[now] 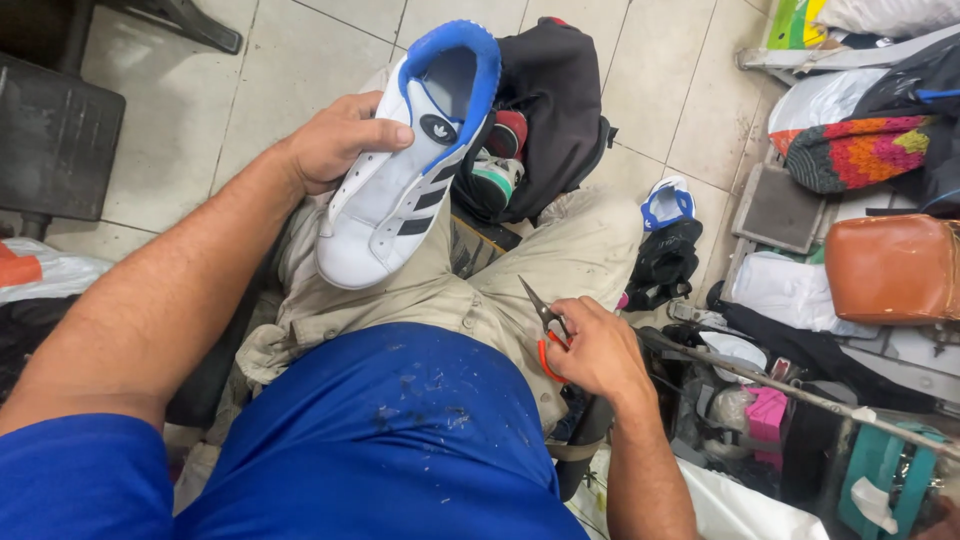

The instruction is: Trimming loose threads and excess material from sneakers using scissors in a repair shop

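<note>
Fingers of left hand [335,140] clamped on white sneaker [405,175], right hand [595,350] fingers around orange-handled snips [545,325]

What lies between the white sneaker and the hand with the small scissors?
In the head view, only the person's lap in beige trousers lies between the white sneaker and the right hand.

A: What sort of place am I seeing?

B: I read it as a small shoe repair stall. White sneaker [400,190] with blue lining at upper centre, more shoes [497,160] stuffed in a black bag [560,100] beside it.

A: Anything else?

B: Small snips [545,325] with orange handles lower centre, brown leather bag [890,268] at right, cluttered goods along the right edge, pale tiled floor [190,110] upper left.
</note>
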